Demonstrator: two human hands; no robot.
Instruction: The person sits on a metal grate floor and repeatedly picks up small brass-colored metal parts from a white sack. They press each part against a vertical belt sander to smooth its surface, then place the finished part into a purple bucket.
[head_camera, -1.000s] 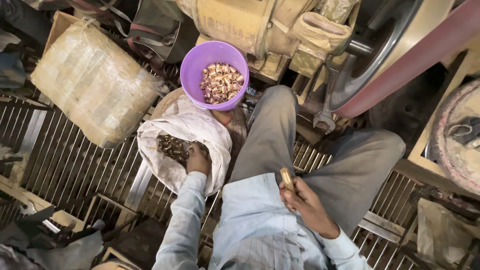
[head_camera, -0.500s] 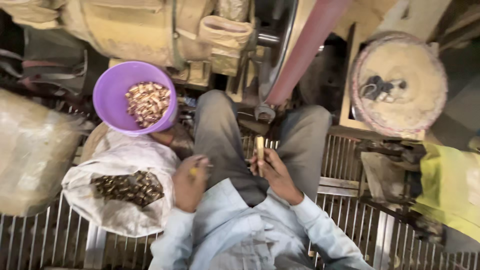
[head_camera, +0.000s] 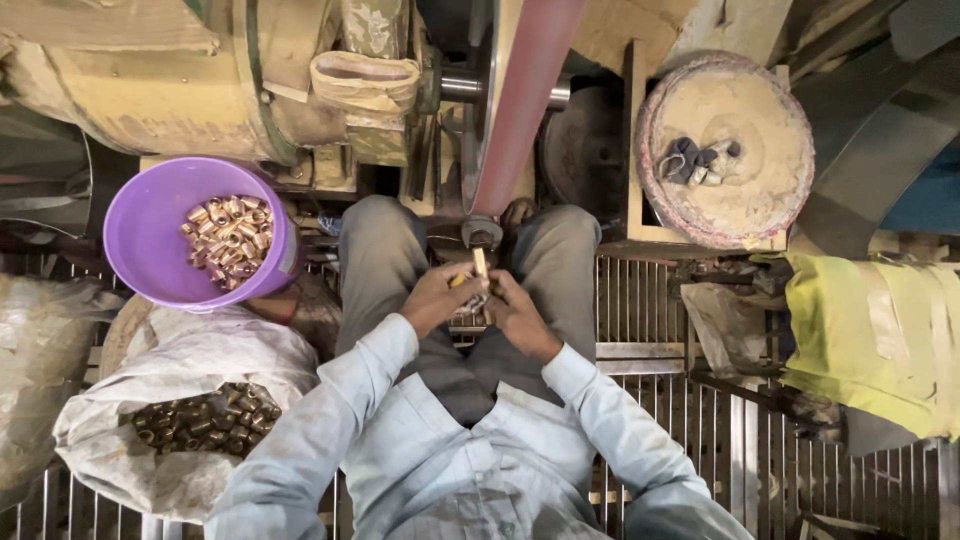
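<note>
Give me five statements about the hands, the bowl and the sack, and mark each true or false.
1. Both hands, left hand and right hand, meet between the knees. True.
2. The purple bowl is empty. False: it holds shiny brass pieces.
3. The sack holds darker metal pieces. True.
4. The right hand is reaching into the sack. False: it is at the small brass piece with the left.
5. The bowl sits on the person's right. False: it is on their left.

Two hands, left (head_camera: 437, 297) and right (head_camera: 517, 310), one purple tub (head_camera: 150, 240) of brass pieces too many to be counted, one white sack (head_camera: 190, 370), one round disc (head_camera: 725, 150) and one belt (head_camera: 525, 95) are seen.
</note>
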